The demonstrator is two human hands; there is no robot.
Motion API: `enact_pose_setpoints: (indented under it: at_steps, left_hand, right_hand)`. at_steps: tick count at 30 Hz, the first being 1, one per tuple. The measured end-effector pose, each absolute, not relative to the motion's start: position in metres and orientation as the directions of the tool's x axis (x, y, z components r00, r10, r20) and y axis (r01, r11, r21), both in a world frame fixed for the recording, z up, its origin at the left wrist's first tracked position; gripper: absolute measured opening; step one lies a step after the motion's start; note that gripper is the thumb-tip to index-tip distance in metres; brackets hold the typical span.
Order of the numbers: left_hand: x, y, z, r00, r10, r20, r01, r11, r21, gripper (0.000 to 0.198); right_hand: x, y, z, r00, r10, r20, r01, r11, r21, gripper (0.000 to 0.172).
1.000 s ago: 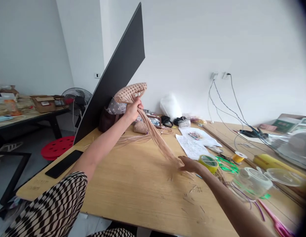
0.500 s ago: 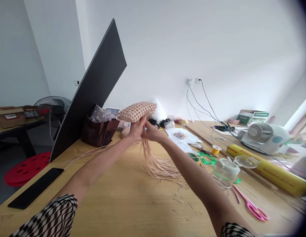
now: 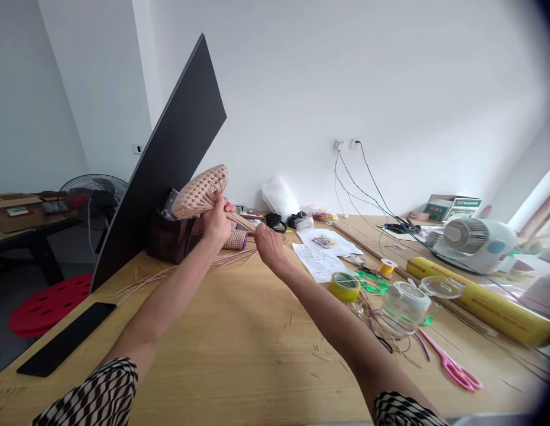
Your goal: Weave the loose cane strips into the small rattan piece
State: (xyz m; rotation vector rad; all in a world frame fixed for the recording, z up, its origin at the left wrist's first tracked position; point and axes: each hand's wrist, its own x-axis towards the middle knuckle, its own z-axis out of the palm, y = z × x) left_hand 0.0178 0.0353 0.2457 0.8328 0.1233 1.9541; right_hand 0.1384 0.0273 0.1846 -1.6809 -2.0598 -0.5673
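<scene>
Raised left hand (image 3: 217,222) closes around the woven rattan piece (image 3: 199,194), right hand (image 3: 269,246) pinching its strands (image 3: 242,222).

A garment printed in a black-and-white wavy check is worn, with the pattern seen on the left sleeve (image 3: 95,393) and the right sleeve (image 3: 401,411). The checks are warped into rippling, zigzag bands. Both sleeves are cut off by the lower edge of the view. Beyond their edges, the left forearm (image 3: 159,319) and right forearm (image 3: 328,319) are left bare, as are the left hand (image 3: 217,222) and right hand (image 3: 269,245).
</scene>
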Motion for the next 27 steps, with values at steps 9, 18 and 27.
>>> enact_pose_setpoints:
  at_steps: [9, 18, 27]
  left_hand:
    - [-0.041, 0.045, 0.232, -0.354, 0.865, 0.355, -0.77, -0.485, 0.415, 0.026]
    - [-0.116, 0.038, 0.176, -0.403, 0.901, 0.162, -0.724, -0.422, 0.545, 0.032]
    - [-0.178, 0.014, 0.132, -0.544, 0.838, -0.029, -0.668, -0.412, 0.62, 0.037]
  right_hand:
    - [0.182, 0.022, 0.142, -0.371, 0.734, 0.568, 0.918, 0.2, 0.341, 0.024]
    - [0.234, 0.012, 0.095, -0.435, 0.785, 0.442, 0.875, 0.253, 0.413, 0.026]
    - [0.269, -0.006, 0.058, -0.43, 0.857, 0.284, 0.868, 0.306, 0.39, 0.033]
